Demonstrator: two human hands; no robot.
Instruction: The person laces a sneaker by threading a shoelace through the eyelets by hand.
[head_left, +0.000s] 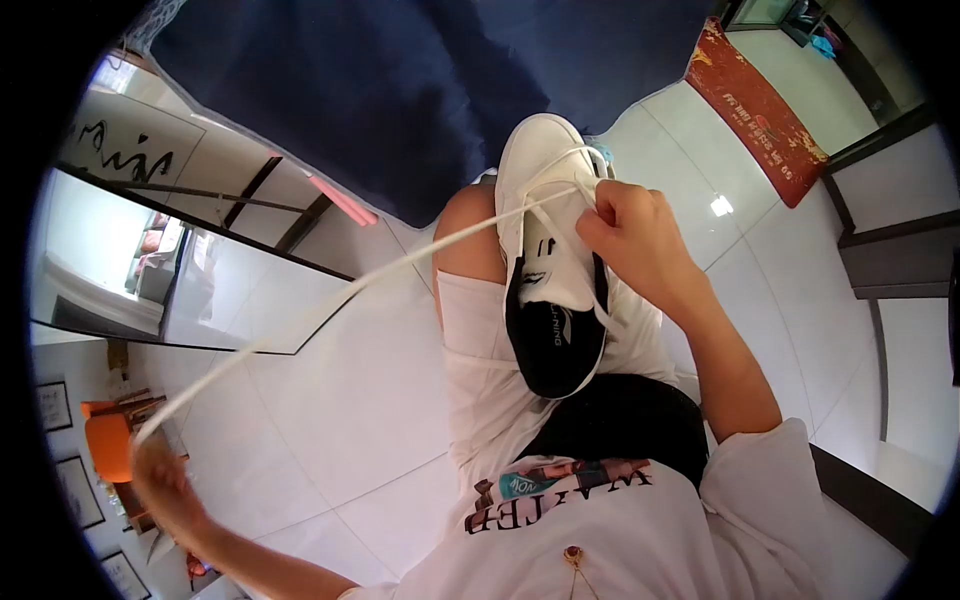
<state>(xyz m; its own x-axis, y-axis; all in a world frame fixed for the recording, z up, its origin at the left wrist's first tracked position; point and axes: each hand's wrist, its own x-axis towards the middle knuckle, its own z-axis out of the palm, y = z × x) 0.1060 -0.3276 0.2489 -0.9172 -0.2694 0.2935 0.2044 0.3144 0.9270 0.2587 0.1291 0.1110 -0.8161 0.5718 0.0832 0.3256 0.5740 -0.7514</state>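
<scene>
A white sneaker [528,165] with a black insole rests on my lap, its toe pointing away from me. A long white shoelace [370,270] runs taut from the shoe's eyelets down to the far left. My left hand [165,485], somewhat blurred, is closed on that lace with the arm stretched out. At the shoe's right side, my right hand [640,240] has its fingers curled against the upper by the lace holes. The fingertips are partly hidden, but they grip the sneaker's edge. Another stretch of lace loops over the front of the shoe.
Dark blue cloth [350,90] covers a surface ahead of me. A red mat [755,115] lies on the white tiled floor [330,400] at the right. On the left stand a large mirror [230,280] and an orange chair [108,442].
</scene>
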